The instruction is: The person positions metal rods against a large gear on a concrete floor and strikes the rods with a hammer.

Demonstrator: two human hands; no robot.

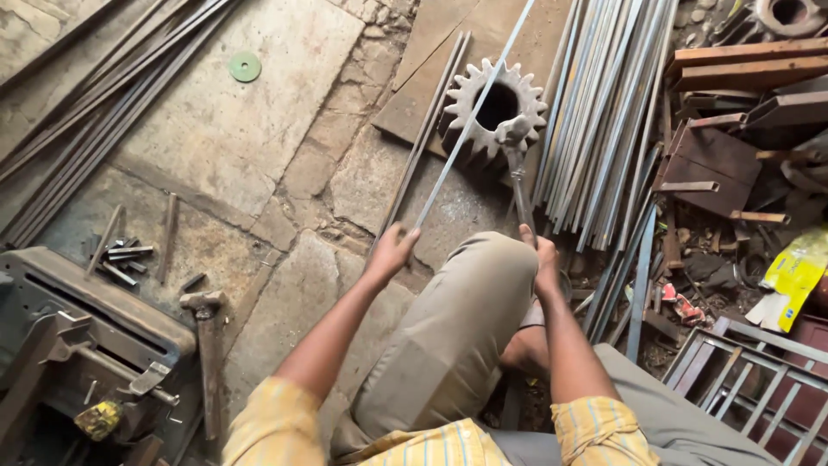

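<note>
My left hand (pixel 392 250) grips the near end of a long thin metal strip (pixel 473 121) that runs away across a large toothed gear (pixel 494 108) standing on the stone floor. My right hand (pixel 543 263) holds the handle of a hammer (pixel 517 168) whose head rests on the gear's rim, right beside the strip. My bent knee in grey trousers (pixel 466 328) sits between my two arms.
A bundle of long metal strips (pixel 604 121) lies right of the gear, with scrap and angle pieces (pixel 733 147) beyond. More rods (pixel 95 95) lie at upper left. Another hammer (pixel 207 345) and a dark metal machine (pixel 78 336) stand lower left. A welded frame (pixel 759 380) is lower right.
</note>
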